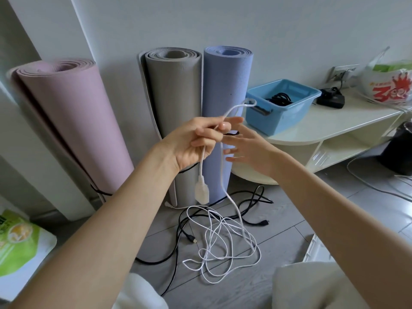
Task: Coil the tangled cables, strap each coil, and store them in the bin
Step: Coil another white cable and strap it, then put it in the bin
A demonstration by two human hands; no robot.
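My left hand (pixel 196 141) pinches a white cable (pixel 225 192) in mid-air; a loop rises above the fingers and its white plug (pixel 201 190) dangles below. The rest of it lies tangled on the floor (pixel 223 248). My right hand (pixel 249 148) is beside the left, fingers straight and spread, with a thin black strap (pixel 231 133) across its fingertips. A black cable (pixel 247 208) sprawls on the floor under the white one. The blue bin (pixel 281 114) sits on a cream shelf and holds a black coil (pixel 279 101).
Three rolled mats, pink (pixel 73 130), grey (pixel 176 108) and blue (pixel 227 85), stand against the wall. The cream shelf (pixel 334 126) carries a black adapter (pixel 331 100) and a plastic bag (pixel 390 83). A green bag (pixel 22 241) lies at left.
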